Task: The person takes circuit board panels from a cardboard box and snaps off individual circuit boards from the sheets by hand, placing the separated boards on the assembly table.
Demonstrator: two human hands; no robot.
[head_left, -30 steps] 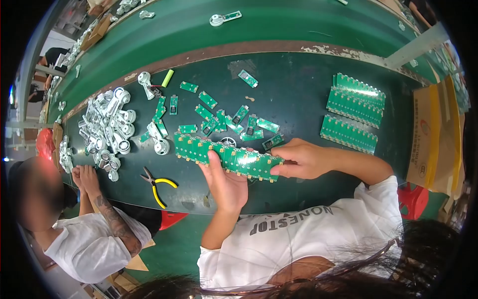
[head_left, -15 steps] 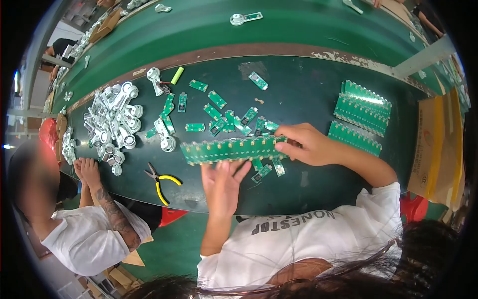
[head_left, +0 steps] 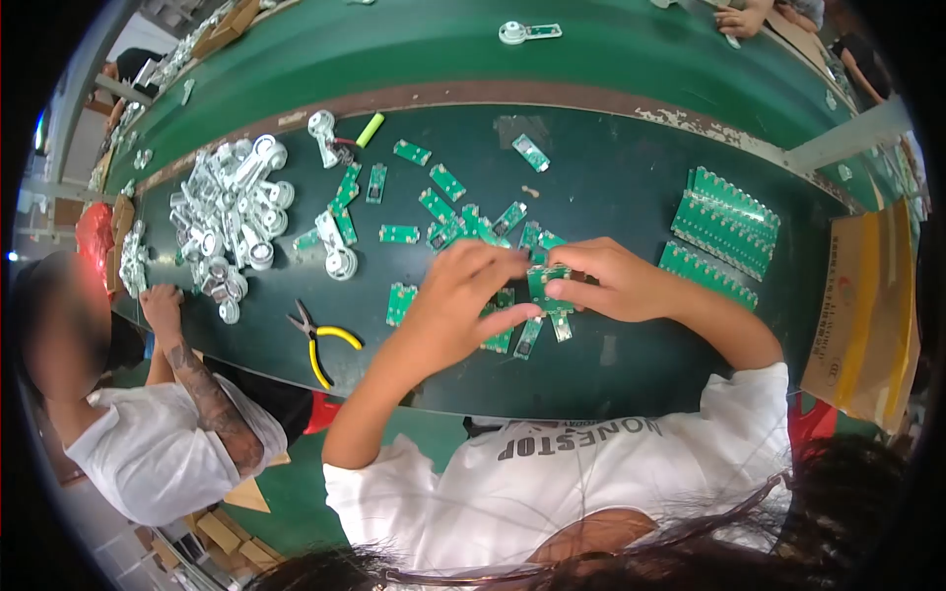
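Observation:
My right hand (head_left: 611, 284) pinches a short green circuit-board piece (head_left: 545, 288) between thumb and fingers. My left hand (head_left: 448, 307) is right beside it, palm down, its thumb near the piece's lower left corner and its blurred fingertips near the top edge; whether they grip it cannot be made out. Green board sections show left of my left hand (head_left: 401, 303) and below its thumb (head_left: 500, 335); my hand hides whether they are joined. Small loose green boards (head_left: 437, 205) lie scattered beyond my hands, a few just below them (head_left: 528, 338).
Yellow-handled pliers (head_left: 323, 340) lie left, near a heap of white housings (head_left: 232, 207). A green battery (head_left: 371, 130) is further back. Board panels (head_left: 726, 222) are stacked at right, beside a carton (head_left: 857, 305). A co-worker's tattooed arm (head_left: 202, 384) rests at left.
The long board strip no longer shows whole in my hands; a short piece is in my right hand. My left hand has come up from beneath and turned palm down beside it.

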